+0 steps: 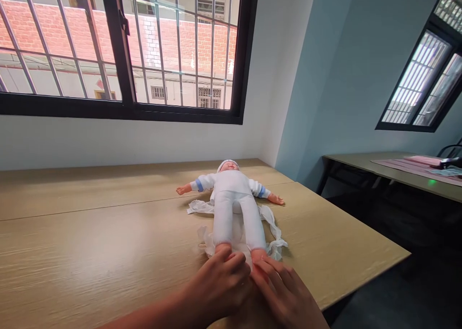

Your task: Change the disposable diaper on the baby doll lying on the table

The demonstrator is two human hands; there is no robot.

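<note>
A baby doll (231,182) lies on its back on the wooden table, head away from me and arms spread wide. It has a white cloth body, blue bands at the sleeves and a white cap. My left hand (220,283) is closed around the doll's foot on the left side. Over the other foot, my right hand (283,285) curls its fingers, with the ankle just showing above them. A thin, crumpled white cloth (275,230) lies under the doll and sticks out on both sides; its near part is hidden behind my hands.
The table (108,252) has its right edge and corner close to my right hand. A barred window (180,45) is in the wall behind it. To the right, beyond a gap, stands a second table (361,163) with pink items (422,161) on it.
</note>
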